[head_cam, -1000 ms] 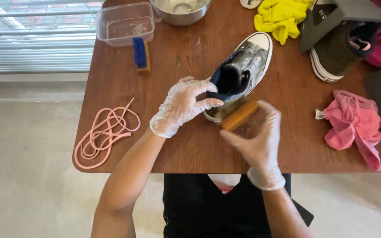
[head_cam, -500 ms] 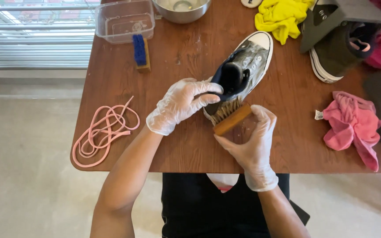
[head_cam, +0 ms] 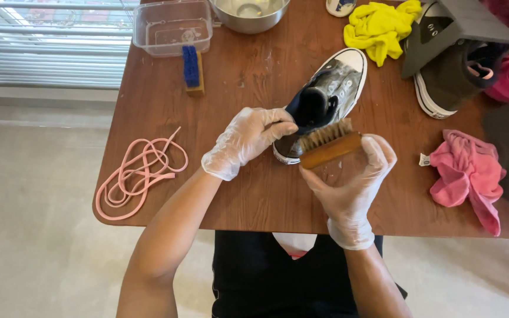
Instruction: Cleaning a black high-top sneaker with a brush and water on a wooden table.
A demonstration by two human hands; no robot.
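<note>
- Head view, centre of the frame: the left hand (head_cam: 248, 141), in a clear thin glove, is closed on the heel end of a dark canvas sneaker with a white rubber sole (head_cam: 325, 100), which lies on the brown wooden table (head_cam: 254, 194) with its toe pointing to the upper right.
- The right hand (head_cam: 351, 182), gloved too, is wrapped around a wooden scrub brush with tan bristles (head_cam: 328, 144); the bristles touch the sneaker's heel.
- Left edge of the table: pink coiled shoelaces (head_cam: 139, 176).
- Upper left: a small blue-bristled brush (head_cam: 192, 69) just below a clear plastic tub (head_cam: 172, 26), with a metal bowl (head_cam: 248, 12) beside it.
- Top right: a crumpled yellow cloth (head_cam: 381, 26) and a second dark sneaker (head_cam: 452, 76).
- Right: a crumpled pink cloth (head_cam: 466, 174).
</note>
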